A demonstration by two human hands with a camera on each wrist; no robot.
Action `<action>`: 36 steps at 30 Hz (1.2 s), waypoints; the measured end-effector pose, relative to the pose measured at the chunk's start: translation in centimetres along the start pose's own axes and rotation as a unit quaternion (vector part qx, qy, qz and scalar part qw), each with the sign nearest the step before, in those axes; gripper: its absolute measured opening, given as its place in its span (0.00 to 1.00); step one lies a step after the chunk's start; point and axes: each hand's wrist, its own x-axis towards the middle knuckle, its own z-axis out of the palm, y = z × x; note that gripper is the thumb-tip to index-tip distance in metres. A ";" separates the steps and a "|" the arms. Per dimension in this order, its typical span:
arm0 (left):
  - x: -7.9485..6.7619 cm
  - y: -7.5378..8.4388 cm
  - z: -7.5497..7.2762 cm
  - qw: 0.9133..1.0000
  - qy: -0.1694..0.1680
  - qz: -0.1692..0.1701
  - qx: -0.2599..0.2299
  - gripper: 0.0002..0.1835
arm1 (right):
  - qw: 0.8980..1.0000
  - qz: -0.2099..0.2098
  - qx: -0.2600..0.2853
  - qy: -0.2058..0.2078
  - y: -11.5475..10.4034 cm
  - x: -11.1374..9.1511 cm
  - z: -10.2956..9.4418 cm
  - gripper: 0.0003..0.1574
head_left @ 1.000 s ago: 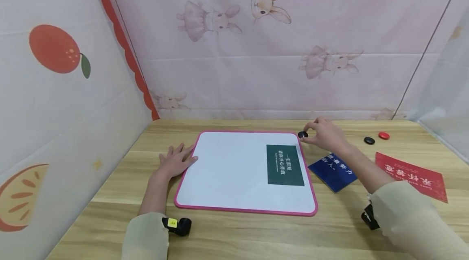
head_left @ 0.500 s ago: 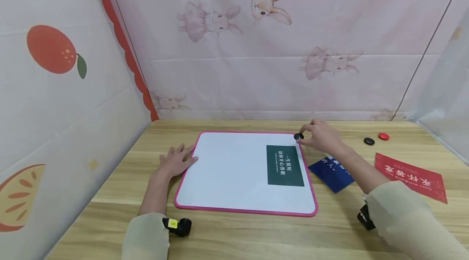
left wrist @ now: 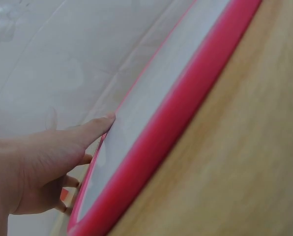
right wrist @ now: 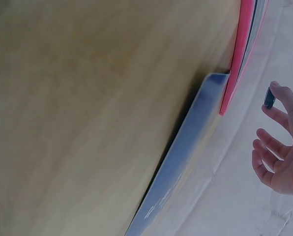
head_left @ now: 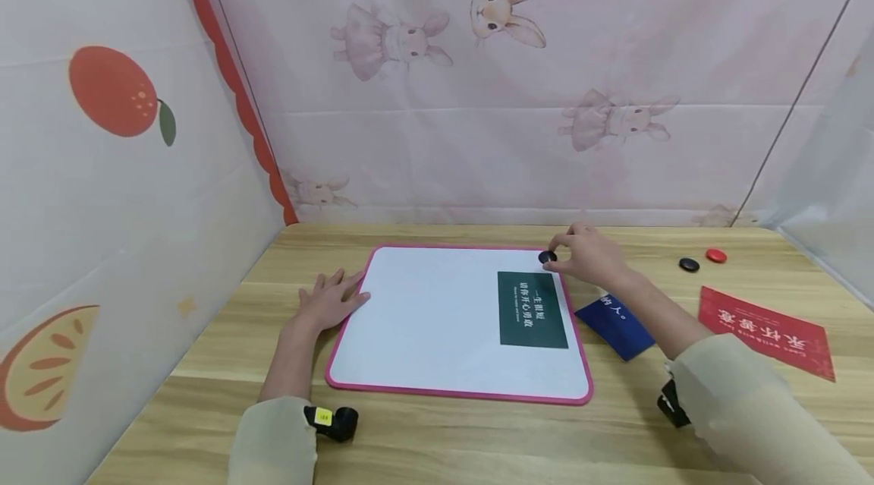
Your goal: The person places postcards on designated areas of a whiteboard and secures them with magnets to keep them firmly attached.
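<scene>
A whiteboard (head_left: 423, 318) with a pink frame lies flat on the wooden table. My left hand (head_left: 329, 304) rests at its left edge, fingers spread on the tabletop; in the left wrist view the thumb (left wrist: 100, 127) lies over the frame. Between thumb and index finger, my right hand (head_left: 592, 257) pinches a black round magnet (head_left: 547, 257) over the board's far right corner. The right wrist view shows this magnet (right wrist: 269, 98) edge-on, the other fingers loosely bent. A dark green card (head_left: 532, 310) with white writing lies on the board's right side, just below the magnet.
Right of the board lies a blue card (head_left: 617, 329), partly covered by my right forearm. A red card (head_left: 768, 333) lies farther right. Behind it sit another black magnet (head_left: 689, 265) and a red one (head_left: 715, 256). Printed cloth walls (head_left: 437, 151) enclose the table.
My right hand has carried the black magnet a little left, from beside the board's far right corner to over the white surface near the green card. The left hand stays in place.
</scene>
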 end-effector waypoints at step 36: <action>0.2 -0.2 0.2 1.000 0.007 0.013 0.003 0.35 | 0.999 -0.008 -0.025 -0.033 -2.0 1.1 1.6 0.26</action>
